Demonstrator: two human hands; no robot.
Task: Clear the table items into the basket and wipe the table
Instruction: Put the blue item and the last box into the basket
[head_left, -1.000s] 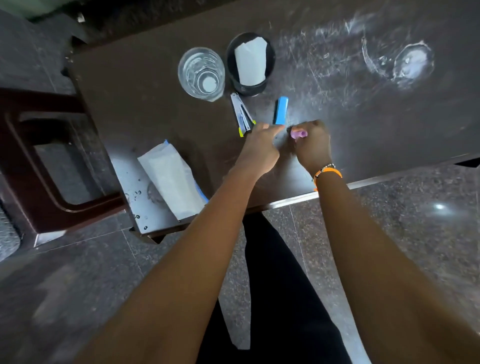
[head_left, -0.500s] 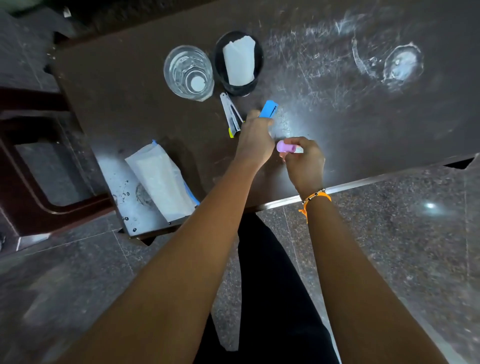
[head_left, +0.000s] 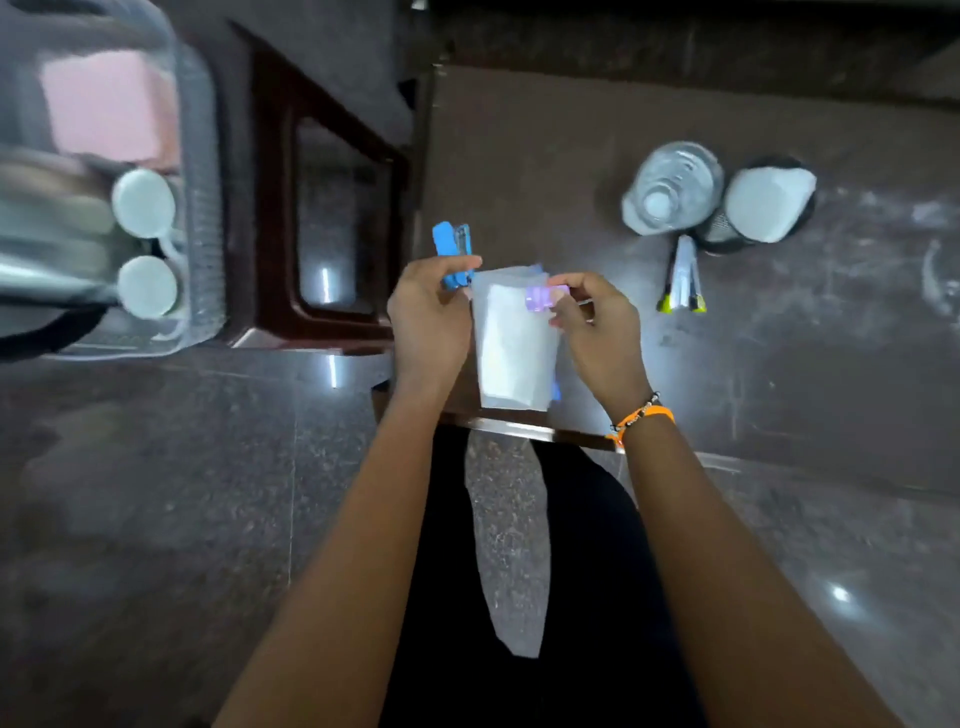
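My left hand (head_left: 428, 322) grips a blue stapler (head_left: 451, 249) over the dark table's left edge. My right hand (head_left: 597, 327) pinches a small purple object (head_left: 539, 298) above a white folded cloth (head_left: 514, 348) lying at the table's near left corner. On the dark table (head_left: 779, 364) stand a clear glass (head_left: 670, 189) and a black cup holding white paper (head_left: 766, 205). A silver clip with yellow tips (head_left: 684, 280) lies in front of them. A clear plastic basket (head_left: 202, 208) at far left holds a pink item and white-capped containers, all blurred.
A dark red wooden stool (head_left: 332, 218) stands between the basket and the table. Polished stone floor (head_left: 156, 519) lies below. My dark trousers (head_left: 519, 571) fill the bottom centre. White smudges mark the table at the right (head_left: 935, 270).
Both hands lifted their items off the table middle and moved left to the near corner over the cloth. The view swung left, bringing the basket into sight.
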